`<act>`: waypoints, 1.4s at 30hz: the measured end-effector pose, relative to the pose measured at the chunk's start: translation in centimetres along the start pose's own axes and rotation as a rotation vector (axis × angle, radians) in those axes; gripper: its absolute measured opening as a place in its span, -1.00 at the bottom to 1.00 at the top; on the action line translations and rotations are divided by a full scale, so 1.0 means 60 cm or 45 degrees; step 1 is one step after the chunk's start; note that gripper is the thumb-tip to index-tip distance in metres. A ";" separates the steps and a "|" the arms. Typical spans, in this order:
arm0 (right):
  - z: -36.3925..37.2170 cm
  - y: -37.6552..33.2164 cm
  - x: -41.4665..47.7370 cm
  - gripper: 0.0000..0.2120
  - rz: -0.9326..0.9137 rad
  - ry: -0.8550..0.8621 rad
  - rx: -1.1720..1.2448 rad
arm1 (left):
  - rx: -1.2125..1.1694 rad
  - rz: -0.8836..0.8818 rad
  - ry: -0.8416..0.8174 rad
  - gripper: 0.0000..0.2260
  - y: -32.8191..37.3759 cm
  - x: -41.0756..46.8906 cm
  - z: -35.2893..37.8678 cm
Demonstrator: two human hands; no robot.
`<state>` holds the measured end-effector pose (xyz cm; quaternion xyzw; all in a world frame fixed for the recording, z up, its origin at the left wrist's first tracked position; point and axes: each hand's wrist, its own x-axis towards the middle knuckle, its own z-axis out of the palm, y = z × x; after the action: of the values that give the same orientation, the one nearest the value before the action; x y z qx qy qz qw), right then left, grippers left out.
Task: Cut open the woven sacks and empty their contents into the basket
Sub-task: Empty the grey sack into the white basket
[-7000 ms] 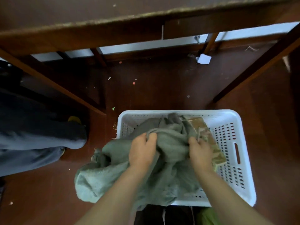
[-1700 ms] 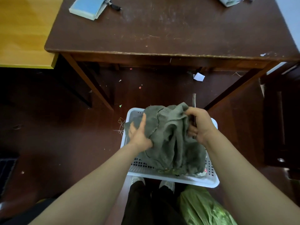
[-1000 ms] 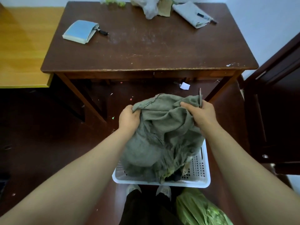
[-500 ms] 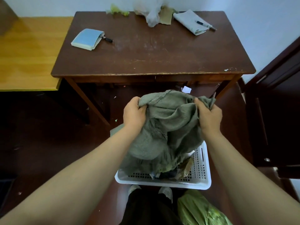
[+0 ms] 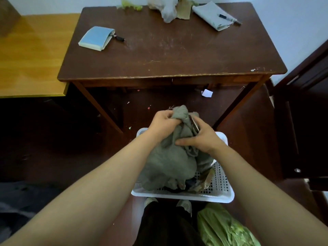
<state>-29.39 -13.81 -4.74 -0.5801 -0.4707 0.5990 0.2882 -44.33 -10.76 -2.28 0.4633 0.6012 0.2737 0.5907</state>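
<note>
— Whereabouts of the woven sack [image 5: 168,164]?
— Up over the white basket [image 5: 223,190], grey-green, bunched at the top, hanging down with the lower end inside the basket.
— And the left hand [image 5: 163,124]?
— Clenched round the topmost wad of cloth, fingers curled tight.
— The right hand [image 5: 200,139]?
— Just below and beside the left, thumb laid across a fold of the sack, fingers curled behind it. Also clasping a thin blade-like tool [image 5: 194,125] against the cloth; hard to tell exactly what kind.
— In the basket besides the sack?
— A crumpled brownish packet [image 5: 204,180] at the right side, partly under the cloth, with something dark next to it. No telling what.
— On the floor nearby?
— A green sack [image 5: 221,226] just beside the pale shoes [image 5: 150,201], near the basket's front rim. Farther off, a white paper scrap [image 5: 207,93] under the dark table [image 5: 177,55].
— On the table itself?
— A blue-covered notebook [image 5: 96,38] at the left, a clear plastic bag [image 5: 166,8] at the back, a folded grey paper [image 5: 212,15] with a pen [image 5: 225,16] lying on it.
— Any legible writing or brand?
— Print on the folded paper too blurred to read.
</note>
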 end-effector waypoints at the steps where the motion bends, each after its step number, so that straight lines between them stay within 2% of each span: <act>1: 0.008 0.005 0.003 -0.46 -0.016 0.098 0.007 | -0.093 -0.040 -0.105 -0.87 0.003 -0.005 0.000; 2: 0.012 0.007 0.005 -0.64 -0.024 0.222 0.009 | -0.233 -0.073 -0.185 -0.80 0.003 -0.007 -0.004; 3: 0.011 0.009 0.007 -0.72 -0.011 0.342 0.027 | -0.369 -0.105 -0.214 -0.70 -0.002 -0.008 -0.012; 4: 0.006 0.011 0.007 -0.75 0.024 0.445 0.079 | -0.440 -0.127 -0.187 -0.61 -0.013 -0.005 -0.024; 5: 0.000 0.012 0.006 -0.79 0.064 0.520 0.160 | -0.338 -0.131 -0.096 -0.54 -0.029 0.001 -0.040; 6: -0.005 0.013 0.005 -0.83 0.098 0.570 0.245 | -0.055 -0.121 -0.002 -0.44 -0.055 0.010 -0.056; 7: -0.009 0.012 0.003 -0.85 0.113 0.595 0.312 | 0.336 -0.148 -0.010 -0.29 -0.084 0.016 -0.070; 9: -0.012 0.009 0.002 -0.85 0.112 0.596 0.398 | 0.954 -0.303 -0.220 0.00 -0.140 0.015 -0.075; 10: -0.012 0.006 0.003 -0.84 0.106 0.594 0.433 | 1.060 -0.377 -0.284 0.05 -0.160 0.010 -0.068; 11: -0.012 0.001 0.003 -0.83 0.097 0.590 0.469 | 1.045 -0.389 -0.288 0.00 -0.179 0.009 -0.057; 12: -0.013 -0.004 0.004 -0.82 0.096 0.586 0.502 | 0.966 -0.324 -0.223 -0.16 -0.197 0.013 -0.048; 14: -0.018 -0.014 0.008 -0.82 0.088 0.601 0.539 | 0.694 -0.229 0.039 -0.67 -0.209 0.031 -0.036; 15: -0.022 -0.019 0.009 -0.82 0.076 0.625 0.541 | 0.467 -0.267 0.159 -0.82 -0.202 0.040 -0.033; 17: -0.030 -0.034 0.008 -0.81 0.002 0.696 0.556 | -0.176 -0.376 0.310 -0.87 -0.169 0.059 -0.031; 18: -0.034 -0.041 0.009 -0.81 -0.050 0.735 0.576 | -0.345 -0.331 0.348 -0.84 -0.146 0.067 -0.036; 21: -0.037 -0.058 0.016 -0.84 -0.135 0.804 0.624 | -0.382 -0.037 0.223 -0.77 -0.071 0.067 -0.045; 24: -0.035 -0.055 0.016 -0.86 -0.044 0.792 0.488 | 0.049 0.106 0.053 -0.87 -0.058 0.059 -0.044; 25: -0.035 -0.057 0.013 -0.87 -0.046 0.781 0.442 | 0.096 0.098 0.033 -0.84 -0.063 0.058 -0.044; 28: -0.041 -0.065 0.013 -0.85 -0.090 0.765 0.450 | -0.057 0.063 -0.010 -0.76 -0.062 0.043 -0.040; 30: -0.045 -0.059 0.009 -0.88 -0.034 0.786 0.416 | 0.196 0.072 -0.035 -0.61 -0.078 0.047 -0.040; 32: -0.050 -0.053 0.005 -0.89 -0.021 0.799 0.413 | 0.361 -0.011 0.002 -0.58 -0.093 0.050 -0.045; 35: -0.057 -0.053 0.002 -0.86 -0.051 0.833 0.480 | 0.219 -0.078 0.054 -0.54 -0.101 0.041 -0.053; 39: -0.066 -0.052 -0.006 -0.88 0.015 0.919 0.591 | 0.149 -0.149 -0.158 -0.01 -0.117 0.035 -0.043; 40: -0.069 -0.059 -0.005 -0.91 -0.005 0.891 0.646 | 0.186 -0.115 -0.202 0.06 -0.122 0.035 -0.038; 42: -0.071 -0.073 -0.007 -0.92 -0.032 0.768 0.776 | 0.417 -0.027 -0.134 0.10 -0.144 0.040 -0.025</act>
<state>-26.05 -11.51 -0.11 -0.6119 -0.1739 0.5105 0.5786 -47.51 -11.97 -10.73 0.5608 0.6109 0.1412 0.5408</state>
